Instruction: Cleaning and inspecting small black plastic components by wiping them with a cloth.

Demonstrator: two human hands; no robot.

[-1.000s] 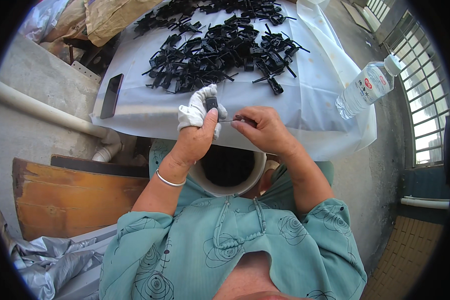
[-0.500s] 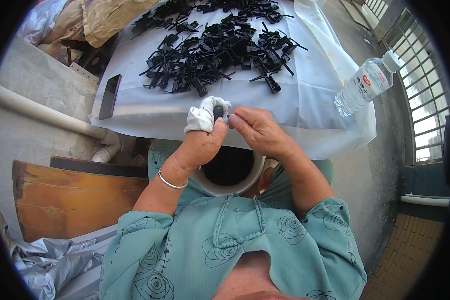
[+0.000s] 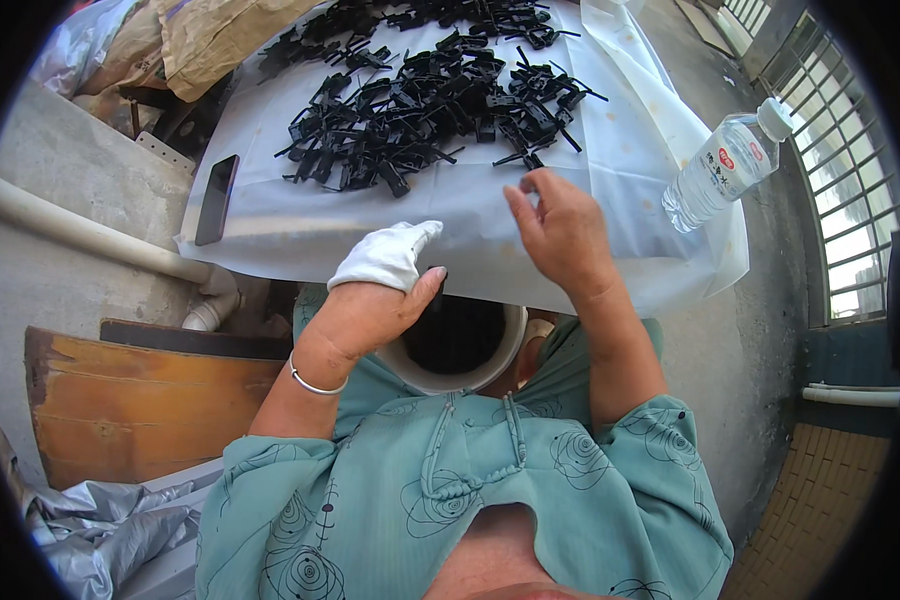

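My left hand (image 3: pixel 375 285) is over the white bucket (image 3: pixel 515 345) between my knees. A white glove or cloth covers its fingers, which are stretched out, while the thumb is bare and apart. Just beside the thumb shows a small black plastic part (image 3: pixel 442 283); whether it is still touched is unclear. My right hand (image 3: pixel 567 235) is bare, at the near edge of the pile of black plastic parts (image 3: pixel 420 110) on the table. Its thumb and forefinger are apart, the fingertips close to one part (image 3: pixel 532 160). Dark contents (image 3: pixel 457 340) lie inside the bucket.
White plastic sheeting (image 3: pixel 300 215) covers the table. A dark phone (image 3: pixel 217 200) lies at its left edge, and a clear water bottle (image 3: pixel 725 170) stands at the right. A pale pipe (image 3: pixel 90 235) and a wooden board (image 3: pixel 150 400) are on the left.
My hands have parted. The left has moved down and left, its fingers straightening from around a black part. The right has moved up and right to the pile.
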